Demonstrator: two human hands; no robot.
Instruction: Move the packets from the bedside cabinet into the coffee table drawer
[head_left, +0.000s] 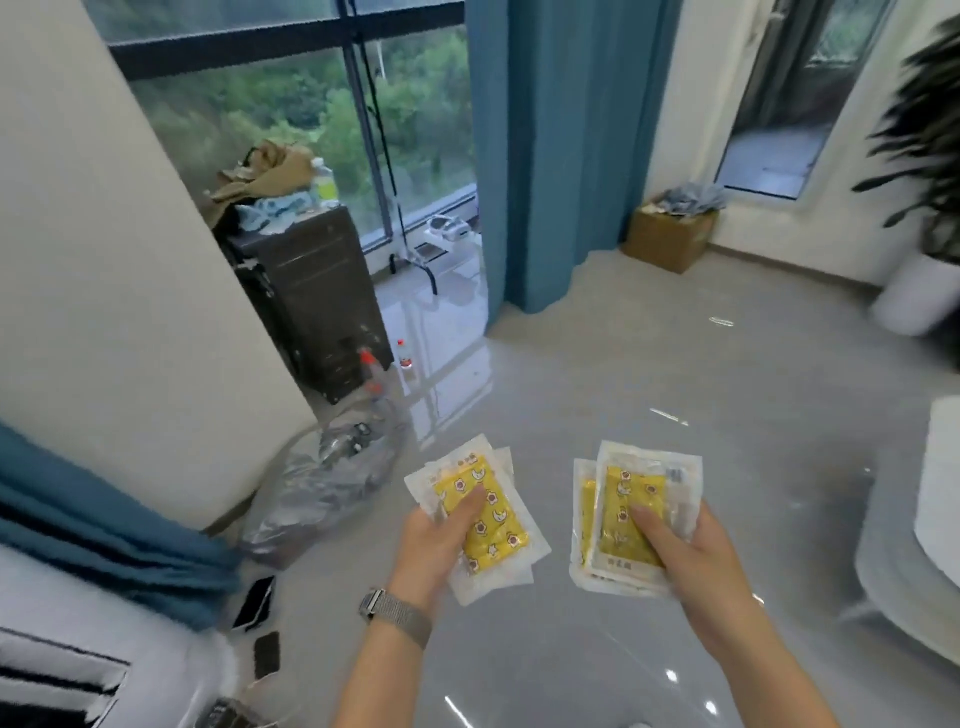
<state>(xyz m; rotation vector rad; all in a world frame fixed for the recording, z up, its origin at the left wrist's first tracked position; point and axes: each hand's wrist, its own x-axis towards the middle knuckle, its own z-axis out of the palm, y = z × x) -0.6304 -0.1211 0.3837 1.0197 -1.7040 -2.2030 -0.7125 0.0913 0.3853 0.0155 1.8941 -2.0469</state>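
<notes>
- Packets first: two small stacks of clear-edged sachets with yellow patterned centres, both held out in the air over the glossy grey floor (649, 364), neither touching any furniture.
- Big blue curtain (561, 156) hangs at the window, straight ahead, its hem reaching the floor.
- Dark cabinet (311, 291) stands by the glass on the left, heaped on top with cloth and a bottle.
- Cardboard box (670, 241) sits on the floor against the far wall, to the right of the curtain.
- Clear plastic bag (322, 483) slumps at the foot of the white wall, just left of the hands.
- Left packets (485, 519): the left hand (436, 545) has its grip closed round them, thumb lying across the yellow face, fingers underneath.
- Right packets (634, 514): the right hand (691, 561) grips them the same way, thumb pressed on top, stack slightly fanned.
- Wristwatch (397, 616) with a mesh band on the left wrist.
- Dark phone (254, 603) lying on the white surface at lower left.
</notes>
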